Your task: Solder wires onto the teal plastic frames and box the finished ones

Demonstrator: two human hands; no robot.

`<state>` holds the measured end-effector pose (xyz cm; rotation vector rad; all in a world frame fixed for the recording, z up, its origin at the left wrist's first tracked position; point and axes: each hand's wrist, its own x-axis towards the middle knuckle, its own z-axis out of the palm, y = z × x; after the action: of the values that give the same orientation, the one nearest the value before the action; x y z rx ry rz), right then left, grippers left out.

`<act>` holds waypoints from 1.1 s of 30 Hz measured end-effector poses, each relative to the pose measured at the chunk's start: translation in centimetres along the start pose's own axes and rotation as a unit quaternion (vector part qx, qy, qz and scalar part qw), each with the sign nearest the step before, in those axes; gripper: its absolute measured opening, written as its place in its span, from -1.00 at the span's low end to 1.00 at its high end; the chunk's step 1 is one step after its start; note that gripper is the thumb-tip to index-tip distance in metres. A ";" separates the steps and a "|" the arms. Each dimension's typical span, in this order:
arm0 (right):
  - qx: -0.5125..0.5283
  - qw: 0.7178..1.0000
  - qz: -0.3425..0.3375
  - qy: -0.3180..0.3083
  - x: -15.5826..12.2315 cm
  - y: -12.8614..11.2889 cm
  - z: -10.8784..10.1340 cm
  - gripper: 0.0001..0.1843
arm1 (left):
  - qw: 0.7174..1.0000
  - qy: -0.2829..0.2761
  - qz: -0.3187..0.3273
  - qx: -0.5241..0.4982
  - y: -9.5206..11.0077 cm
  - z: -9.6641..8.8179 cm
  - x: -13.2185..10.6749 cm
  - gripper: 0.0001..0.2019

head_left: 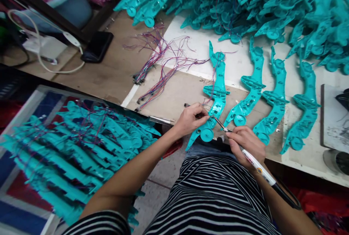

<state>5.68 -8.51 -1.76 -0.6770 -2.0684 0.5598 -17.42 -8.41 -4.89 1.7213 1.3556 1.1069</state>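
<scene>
My right hand (pixel 245 144) grips a soldering iron (pixel 255 164) with a white handle. The iron's metal tip meets the lower part of a curved teal plastic piece (pixel 219 76) at the table's front edge. Close to that tip, my left hand (pixel 192 118) is closed in a pinch over the same piece; what lies between its fingertips is too small to make out. A thin red and purple wire (pixel 213 78) runs along the piece and down beside my left hand, near a small dark connector (pixel 187 105).
More teal pieces (pixel 276 93) lie in a row to the right, with a large heap (pixel 259 6) behind. Wire bundles (pixel 163 78) lie at left. A stack of wired teal pieces (pixel 89 147) is at lower left. A dark-based stand (pixel 98 47) and a glass jar (pixel 336 160) flank the work.
</scene>
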 end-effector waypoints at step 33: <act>0.009 1.000 0.009 -0.017 0.4 -0.1 -0.6 -0.74 | 1.000 -0.007 -0.017 0.002 0.2 0.0 0.1 -0.92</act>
<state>5.97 -8.26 -1.12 -0.6807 -2.0880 0.6017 -17.37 -8.35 -4.70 1.6997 1.3743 1.0717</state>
